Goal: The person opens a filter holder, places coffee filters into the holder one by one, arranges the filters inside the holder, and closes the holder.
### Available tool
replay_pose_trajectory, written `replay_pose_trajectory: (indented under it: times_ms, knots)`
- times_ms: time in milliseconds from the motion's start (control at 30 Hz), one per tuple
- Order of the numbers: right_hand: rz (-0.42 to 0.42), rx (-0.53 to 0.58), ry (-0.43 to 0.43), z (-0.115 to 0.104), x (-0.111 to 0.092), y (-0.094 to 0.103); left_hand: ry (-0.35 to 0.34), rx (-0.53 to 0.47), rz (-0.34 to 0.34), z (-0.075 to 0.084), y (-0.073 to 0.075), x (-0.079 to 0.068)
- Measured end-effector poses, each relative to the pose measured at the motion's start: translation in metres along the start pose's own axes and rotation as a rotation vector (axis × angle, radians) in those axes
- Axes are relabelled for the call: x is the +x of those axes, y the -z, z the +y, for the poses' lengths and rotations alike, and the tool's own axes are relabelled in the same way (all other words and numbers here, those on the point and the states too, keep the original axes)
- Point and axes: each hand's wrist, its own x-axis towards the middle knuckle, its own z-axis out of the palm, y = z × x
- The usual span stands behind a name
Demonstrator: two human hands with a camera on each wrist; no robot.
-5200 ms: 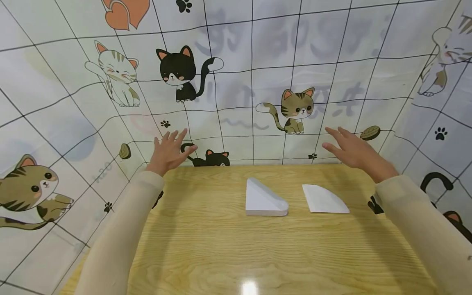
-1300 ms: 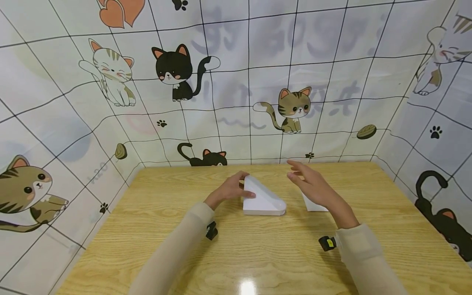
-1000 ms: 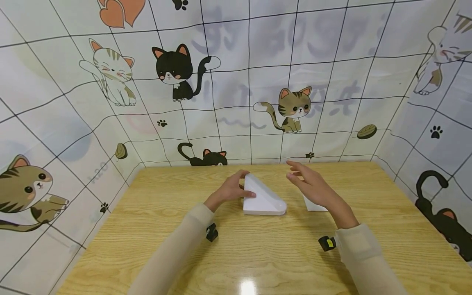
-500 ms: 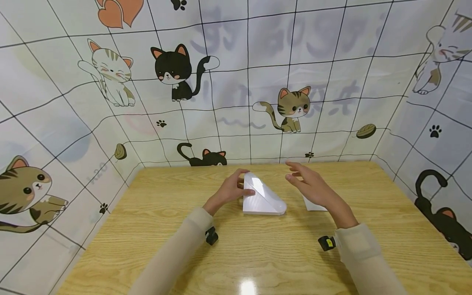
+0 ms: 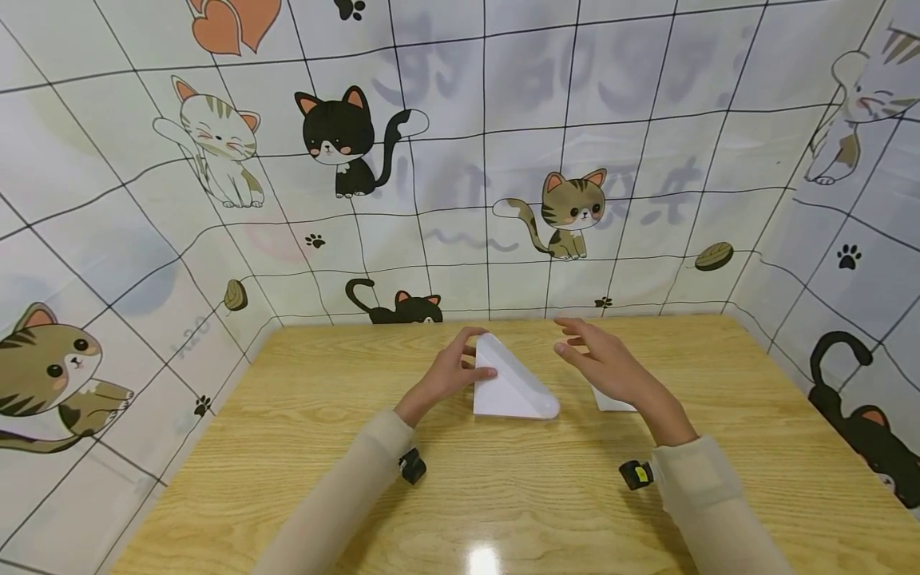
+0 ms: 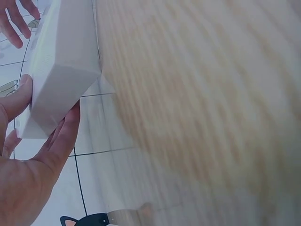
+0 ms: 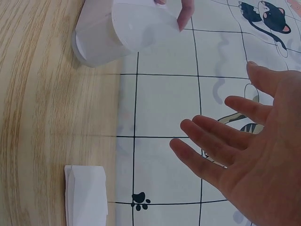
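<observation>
My left hand (image 5: 449, 371) grips a white wedge-shaped box (image 5: 513, 387) by its left end, thumb on the upper face and fingers round the far side. In the left wrist view the box (image 6: 70, 61) shows a smooth, thick side wall between thumb and fingers. Its rounded corner points right in the head view. My right hand (image 5: 607, 359) hovers to the right with fingers extended and nothing in them. Below that hand lies a folded white paper (image 5: 612, 401), mostly hidden by it. The right wrist view shows the paper's stacked layers (image 7: 87, 195).
The wooden table (image 5: 474, 487) runs back to a wall covering (image 5: 460, 263) with cats and grid lines. Similar printed covering closes off both sides. A black wrist camera (image 5: 413, 465) sits below the left wrist, another camera (image 5: 636, 475) below the right.
From raised and spread apart, both hands came inward; the left took hold of the box, the right came over the paper. Over the last second, the box tilts slightly and its front side shows less.
</observation>
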Motion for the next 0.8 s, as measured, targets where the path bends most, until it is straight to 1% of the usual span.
replay_pose_trajectory:
  times_ms: [300,433,633,800]
  knots:
    - [-0.01,0.01,-0.001,0.0,0.0,-0.001,-0.061,-0.02,0.03,0.003,-0.003,-0.003]
    - [-0.017,0.014,0.0,-0.001,0.0,-0.002,-0.074,-0.023,0.044,0.004,-0.005,-0.004]
    - [-0.025,0.009,0.005,-0.002,0.001,-0.002,-0.072,-0.026,0.08,0.007,-0.005,-0.006]
    - [-0.034,0.011,0.01,-0.002,0.002,-0.004,-0.108,-0.013,0.087,0.01,-0.006,-0.007]
